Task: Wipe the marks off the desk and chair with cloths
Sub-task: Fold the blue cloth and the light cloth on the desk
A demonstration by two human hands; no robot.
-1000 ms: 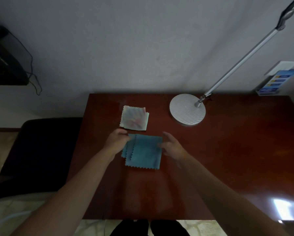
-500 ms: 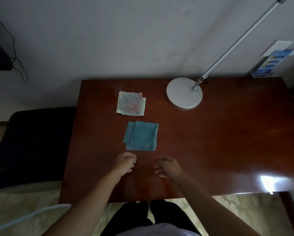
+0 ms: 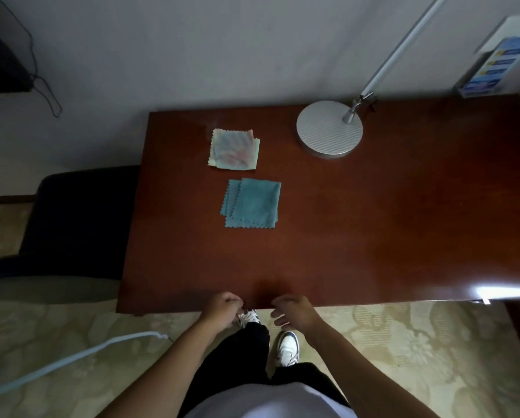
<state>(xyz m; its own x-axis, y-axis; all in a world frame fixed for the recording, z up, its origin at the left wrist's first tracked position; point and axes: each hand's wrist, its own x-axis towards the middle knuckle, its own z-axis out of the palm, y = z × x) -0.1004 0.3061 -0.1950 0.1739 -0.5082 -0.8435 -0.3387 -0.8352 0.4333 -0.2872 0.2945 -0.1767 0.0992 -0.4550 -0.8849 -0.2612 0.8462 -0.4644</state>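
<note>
Left hand loosely curled, fingers nearly closed, empty. Right hand half open, fingers bent, empty. Both at the desk near edge, lower centre. Blue cloth folded mid-frame; pale cloth just above it. Dark chair left. Lamp base upper right.

The room is dim. A bright white patch of glare shines on the right front edge of the shiny dark red wooden desk. The black chair on the left is lost in shadow. Lines bend near the picture's edges, like the long silver lamp pole. The two bare hands look a little blurry.
</note>
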